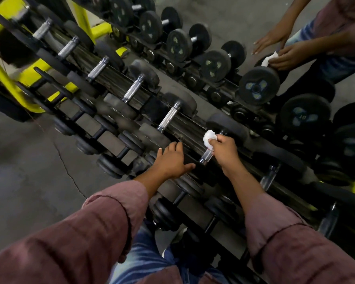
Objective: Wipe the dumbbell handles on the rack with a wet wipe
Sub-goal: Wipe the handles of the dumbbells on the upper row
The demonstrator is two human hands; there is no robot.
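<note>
A row of dumbbells with chrome handles lies across the top tier of the black rack [184,128]. My right hand [223,149] pinches a crumpled white wet wipe [209,138] against the upper part of one chrome handle [205,157]; the handle's lower end shows below my fingers. My left hand [172,160] rests with straight, spread fingers on the black head of that dumbbell, just left of the handle. The neighbouring handle [168,117] up the row lies bare.
A mirror behind the rack reflects round dumbbell heads [258,85] and my own hands with the wipe [272,58]. Lower tiers hold smaller black dumbbells [111,165]. A yellow frame [6,78] stands at the left, with grey cracked floor [29,171] below.
</note>
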